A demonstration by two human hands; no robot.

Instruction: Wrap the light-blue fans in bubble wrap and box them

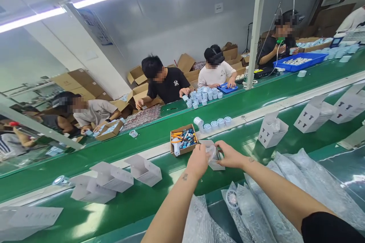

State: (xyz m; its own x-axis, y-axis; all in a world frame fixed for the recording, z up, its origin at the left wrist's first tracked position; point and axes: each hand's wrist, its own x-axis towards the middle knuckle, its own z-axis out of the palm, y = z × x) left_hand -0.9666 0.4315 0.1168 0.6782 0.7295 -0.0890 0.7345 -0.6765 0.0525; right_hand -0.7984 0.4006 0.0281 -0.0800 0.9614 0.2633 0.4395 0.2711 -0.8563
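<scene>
A small white cardboard box (pixel 217 166) stands on the green belt in front of me, its top open. My left hand (pixel 198 160) is closed on the box's left side. At the opposite side, my right hand (pixel 230 155) grips the wall between thumb and fingers. Clear plastic wrap (pixel 211 152) shows inside the box mouth; what it covers I cannot make out. Just beyond my left hand sits an open carton (pixel 183 140) of blue-and-white parts and orange-handled tools. Several light-blue round cups (pixel 221 123) stand in a row behind the box.
Bubble-wrap bags (pixel 251 209) lie below my forearms. Open white boxes stand on the belt at left (pixel 114 176) and right (pixel 272 131). Across the line, several people work by clustered cups (pixel 203 95) and a blue tray (pixel 300 62). A white post (pixel 255 34) rises there.
</scene>
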